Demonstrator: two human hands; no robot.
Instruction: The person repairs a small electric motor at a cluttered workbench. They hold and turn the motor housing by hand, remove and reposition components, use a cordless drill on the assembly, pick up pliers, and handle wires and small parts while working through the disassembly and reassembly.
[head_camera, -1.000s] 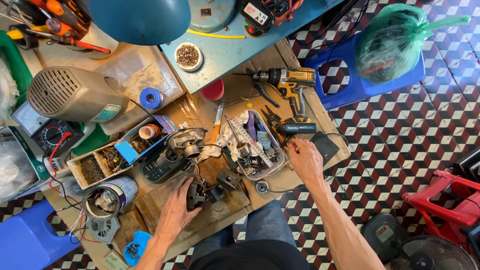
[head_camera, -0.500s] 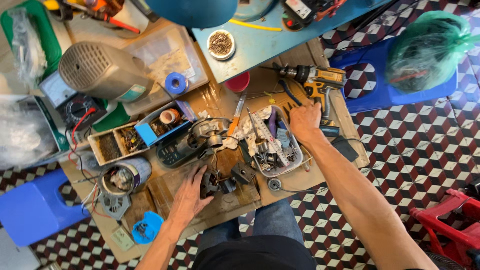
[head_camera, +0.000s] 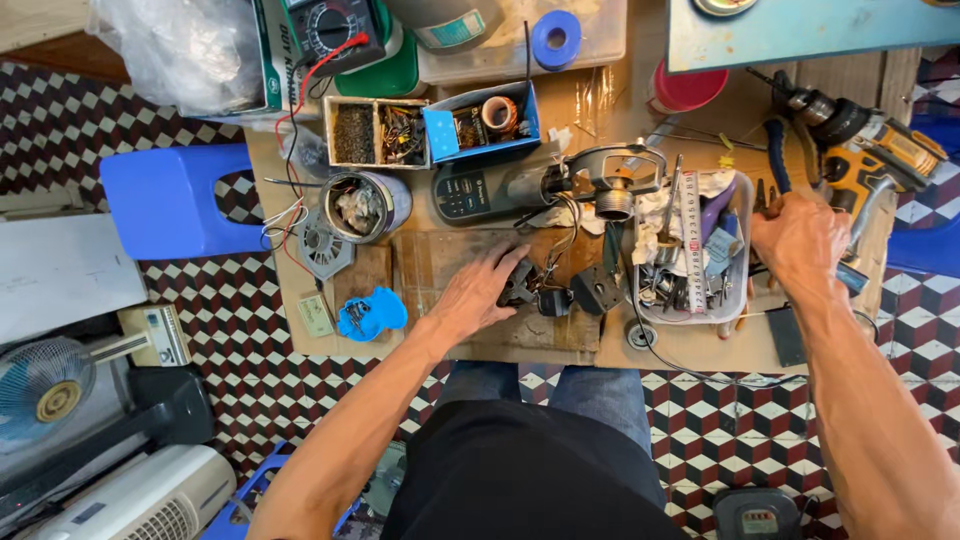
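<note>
While the left hand (head_camera: 480, 295) stayed flat on the small black parts (head_camera: 520, 285) at mid-table, as it had a second earlier, the right hand (head_camera: 800, 240) had moved off the tray toward the table's right edge. Its fingers were curled around dark tool handles, apparently pliers (head_camera: 775, 170) with blue-sleeved grips; how firmly it held them, I couldn't tell. Left hand's grip was loose, fingers spread, pressing rather than holding.

Read: part pinned in place, tool being fetched for it.

Black parts looked like moulded plastic blocks with thin wires (head_camera: 560, 240) running off them, sitting on a worn wooden board (head_camera: 430, 265). Just beside them, a white plastic tray (head_camera: 740, 290) full of mixed metal bits. Above, a grey motor housing with a metal ring frame (head_camera: 610, 170). Further out: a yellow-and-black cordless drill (head_camera: 870, 150) at the right edge, a round tin (head_camera: 365, 205) of scraps, a blue cardboard box (head_camera: 480, 120) holding a copper coil, and a blue tape roll (head_camera: 555, 40).
</note>
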